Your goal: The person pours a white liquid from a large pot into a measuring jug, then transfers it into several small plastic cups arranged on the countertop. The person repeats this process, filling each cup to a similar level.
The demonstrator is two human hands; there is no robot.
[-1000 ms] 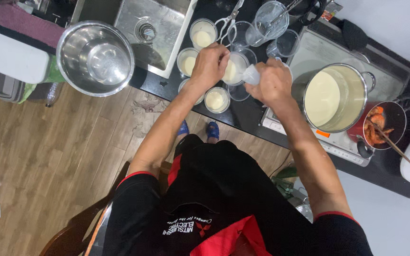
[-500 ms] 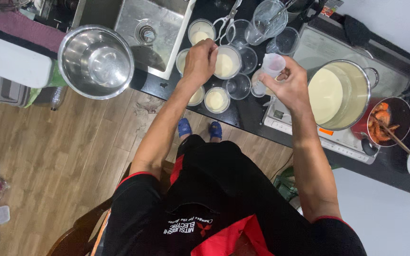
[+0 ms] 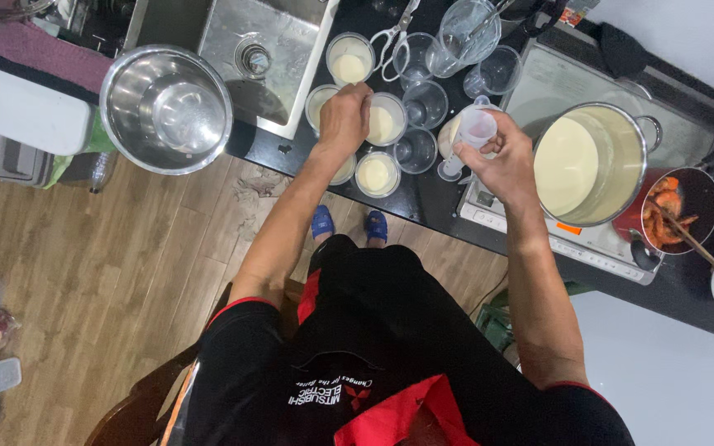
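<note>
A big steel pot (image 3: 592,161) of cream-coloured liquid sits on the cooktop (image 3: 539,91). Left of the pot, the right hand (image 3: 502,157) grips a small clear measuring cup (image 3: 474,128), fingers wrapped around it. Further left of the pot, the left hand (image 3: 345,116) pinches the rim of a filled cup (image 3: 383,120), among other small cups on the dark counter (image 3: 431,198)

A large steel bowl (image 3: 166,109) sits by the sink (image 3: 259,51), scissors (image 3: 396,35) lie on the dark worktop (image 3: 423,202), and a red pan (image 3: 676,211) holds orange food.
</note>
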